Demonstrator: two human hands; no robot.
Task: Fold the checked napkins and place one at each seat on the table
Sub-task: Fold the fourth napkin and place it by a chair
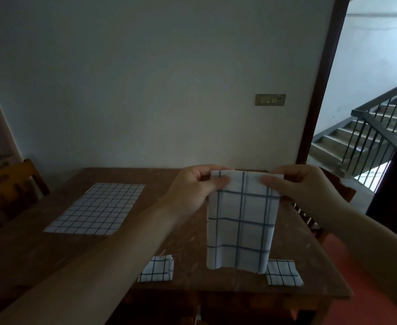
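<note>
Left hand [194, 186] and right hand [303, 184] pinch top corners of hanging napkin [240, 221], above table [192, 245] at 3 o'clock. Match corners squarely, lower onto wood, then crease.

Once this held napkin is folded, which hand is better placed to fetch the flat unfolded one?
Left, probably. The unfolded napkin lies flat on the left hand's side; the right hand would have to cross over the held napkin.

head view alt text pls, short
Both hands, left hand and right hand, hold a checked napkin up by its top corners above a wooden table. Two folded napkins and one flat napkin lie there.
</note>
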